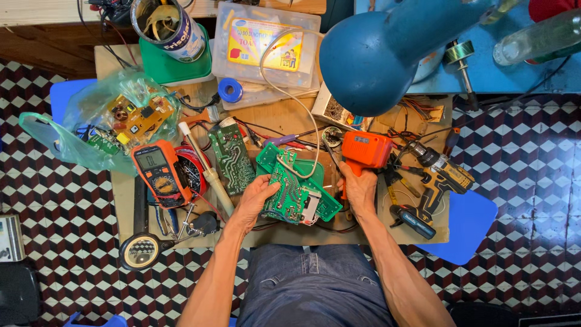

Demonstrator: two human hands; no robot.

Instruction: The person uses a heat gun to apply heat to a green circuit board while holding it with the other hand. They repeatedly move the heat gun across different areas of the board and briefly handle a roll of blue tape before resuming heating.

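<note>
My left hand [255, 197] grips the left edge of a green circuit board [284, 188], holding it tilted over a green plastic tray [324, 203] on the low wooden bench. A white block sits at the board's lower right corner. My right hand [358, 188] is closed around the handle of an orange soldering gun [365, 151], just right of the board. A pale cable [284, 91] loops from the board up toward the back of the bench.
Left of the board lie a second green circuit board [232, 158], an orange multimeter [158, 172], a soldering iron [206, 166] and a magnifier [140, 251]. A yellow cordless drill [439, 181] lies right. A blue lamp shade [372, 57] hangs overhead. A plastic bag of boards [115, 121] sits far left.
</note>
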